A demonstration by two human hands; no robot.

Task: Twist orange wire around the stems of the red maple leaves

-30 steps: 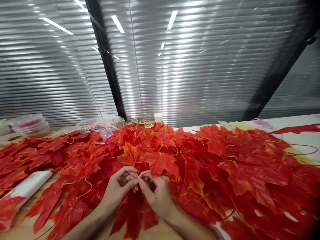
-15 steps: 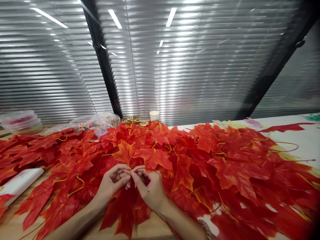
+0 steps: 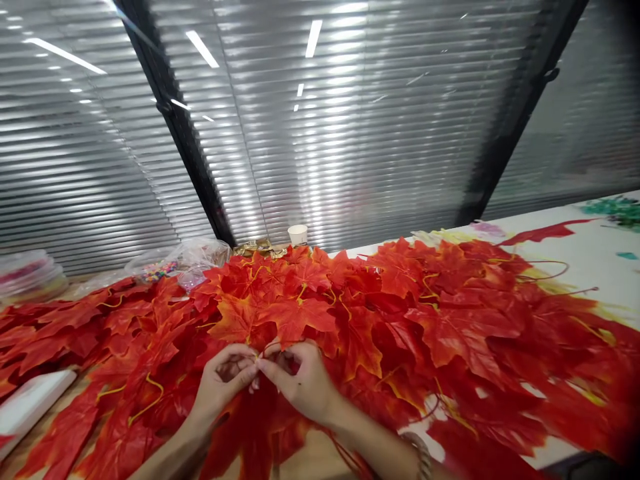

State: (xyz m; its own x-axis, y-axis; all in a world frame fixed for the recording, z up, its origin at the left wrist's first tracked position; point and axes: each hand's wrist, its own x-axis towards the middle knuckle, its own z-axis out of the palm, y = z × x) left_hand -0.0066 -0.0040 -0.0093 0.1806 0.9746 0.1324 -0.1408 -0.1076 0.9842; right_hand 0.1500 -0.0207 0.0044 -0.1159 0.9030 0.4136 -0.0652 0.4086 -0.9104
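My left hand and my right hand meet at the fingertips in the middle of the view, both closed in a pinch. Between the left fingers is the yellowish stem of a red artificial maple leaf, which hangs below my hands. A thin red cord loops over the right fingers and is pinched there; more red strands trail beneath the right forearm. The exact point where stem and cord meet is hidden by my fingertips. Just beyond my hands lies an orange-red maple leaf on the pile.
Red artificial leaves with yellow stems cover much of the table. Left are a white box-like object and stacked clear tubs. A paper cup and plastic bags stand along the back, before blinds.
The view has tilted and shifted to the right, so the scene sits further left. My hands remain pinched together at the same spot, with only slight finger movement.
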